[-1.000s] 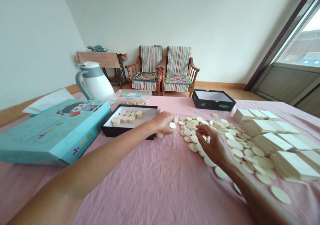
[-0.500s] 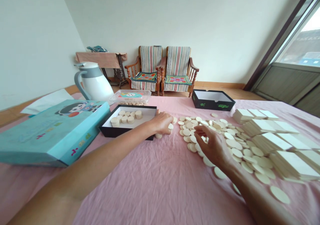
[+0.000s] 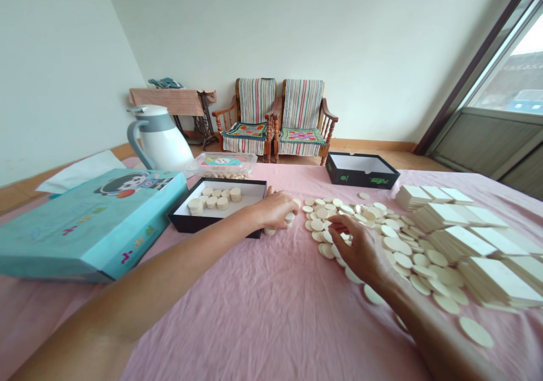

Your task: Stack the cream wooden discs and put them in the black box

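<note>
Nearest us, a rumpled pink cloth and both forearms run out through the bottom of the frame. Right of centre, the right hand is half curled, thumb parted from fingers, above a scatter of pale round wooden discs (we cannot see into its palm). Stacked pale rectangular boards are cut off at the right edge. At centre, the left hand bends its fingers down over a few cream wooden discs, hiding most of them; we cannot tell whether it grips any. Its forearm covers a corner of the white-lined black cardboard box, where short disc stacks stand. Beyond, a clear plastic tub has small contents we can barely make out.
</note>
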`<move>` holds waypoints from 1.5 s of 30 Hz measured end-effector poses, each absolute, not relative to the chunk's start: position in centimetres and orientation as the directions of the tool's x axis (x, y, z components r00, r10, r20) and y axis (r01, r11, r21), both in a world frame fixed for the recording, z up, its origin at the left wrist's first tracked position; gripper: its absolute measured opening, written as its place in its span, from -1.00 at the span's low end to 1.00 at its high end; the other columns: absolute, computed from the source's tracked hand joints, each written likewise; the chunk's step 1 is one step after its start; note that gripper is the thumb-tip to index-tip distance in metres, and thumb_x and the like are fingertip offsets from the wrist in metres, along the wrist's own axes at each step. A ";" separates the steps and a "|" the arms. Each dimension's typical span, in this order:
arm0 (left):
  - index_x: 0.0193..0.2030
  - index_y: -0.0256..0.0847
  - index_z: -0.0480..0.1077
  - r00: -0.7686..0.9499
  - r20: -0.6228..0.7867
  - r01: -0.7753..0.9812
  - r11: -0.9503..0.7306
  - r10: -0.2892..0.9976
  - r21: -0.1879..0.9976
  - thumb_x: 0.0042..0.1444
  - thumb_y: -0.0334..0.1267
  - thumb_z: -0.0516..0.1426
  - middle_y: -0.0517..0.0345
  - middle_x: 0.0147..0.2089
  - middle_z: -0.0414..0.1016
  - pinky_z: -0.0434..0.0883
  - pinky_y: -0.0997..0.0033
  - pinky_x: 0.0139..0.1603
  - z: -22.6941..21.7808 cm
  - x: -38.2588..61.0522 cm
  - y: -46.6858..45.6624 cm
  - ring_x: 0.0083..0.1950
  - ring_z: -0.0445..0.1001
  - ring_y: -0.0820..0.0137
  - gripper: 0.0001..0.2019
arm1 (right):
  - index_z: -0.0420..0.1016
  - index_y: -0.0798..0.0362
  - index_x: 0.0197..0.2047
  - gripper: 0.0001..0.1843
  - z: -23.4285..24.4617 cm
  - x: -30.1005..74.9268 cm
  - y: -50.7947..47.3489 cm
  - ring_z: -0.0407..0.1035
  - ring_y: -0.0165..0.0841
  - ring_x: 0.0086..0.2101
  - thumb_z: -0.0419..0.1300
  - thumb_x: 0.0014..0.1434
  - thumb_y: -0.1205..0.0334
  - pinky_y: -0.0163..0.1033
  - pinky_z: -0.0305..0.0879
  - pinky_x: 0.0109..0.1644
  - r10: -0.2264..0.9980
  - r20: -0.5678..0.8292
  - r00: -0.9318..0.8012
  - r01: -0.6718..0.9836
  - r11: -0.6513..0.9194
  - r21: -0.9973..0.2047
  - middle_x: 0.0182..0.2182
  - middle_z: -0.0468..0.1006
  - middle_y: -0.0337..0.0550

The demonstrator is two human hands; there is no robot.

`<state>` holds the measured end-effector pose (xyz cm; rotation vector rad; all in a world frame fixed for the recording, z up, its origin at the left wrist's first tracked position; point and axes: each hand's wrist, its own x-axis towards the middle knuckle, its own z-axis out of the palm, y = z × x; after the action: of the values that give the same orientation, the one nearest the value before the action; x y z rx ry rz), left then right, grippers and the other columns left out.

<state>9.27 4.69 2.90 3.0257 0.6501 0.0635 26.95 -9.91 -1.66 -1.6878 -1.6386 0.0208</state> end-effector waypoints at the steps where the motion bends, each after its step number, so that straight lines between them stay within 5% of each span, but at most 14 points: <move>1: -0.29 -0.14 0.48 0.911 0.021 0.410 -0.911 0.411 0.052 -0.14 -0.40 0.17 0.11 -0.21 0.53 0.20 0.28 -0.06 2.9 9.3 4.6 -0.06 0.42 0.19 -0.79 | 0.42 0.05 -0.18 -0.81 -1.6 26.9 -9.9 0.45 -0.33 -0.35 0.07 0.14 0.26 -0.26 0.32 -0.27 0.858 0.484 0.172 0.845 0.123 -0.520 -0.36 0.55 -0.16; 33: -0.35 -0.26 0.44 0.921 -0.034 0.384 -0.919 0.388 -0.086 -0.13 -0.30 0.18 0.00 -0.27 0.52 0.21 0.22 -0.13 3.1 10.0 5.1 -0.14 0.43 0.13 -0.85 | 0.42 0.05 -0.19 -0.83 -1.8 26.9 -10.0 0.44 -0.35 -0.35 0.08 0.14 0.29 -0.27 0.29 -0.26 0.872 0.466 0.151 0.838 0.137 -0.528 -0.39 0.55 -0.19; 45: -0.35 -0.23 0.30 0.978 -0.197 0.059 -0.998 0.062 -0.022 -0.11 -0.42 0.18 0.12 -0.26 0.38 0.24 0.46 -0.25 6.0 10.7 6.4 -0.23 0.33 0.36 -0.84 | 0.42 0.04 -0.20 -0.83 -2.4 27.3 -9.6 0.42 -0.37 -0.37 0.08 0.13 0.32 -0.26 0.27 -0.26 0.876 0.466 0.129 0.823 0.168 -0.543 -0.39 0.53 -0.22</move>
<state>10.67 6.37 5.98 3.1408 0.0958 -0.3138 27.34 -9.62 -2.42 -1.6397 -1.6778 0.0873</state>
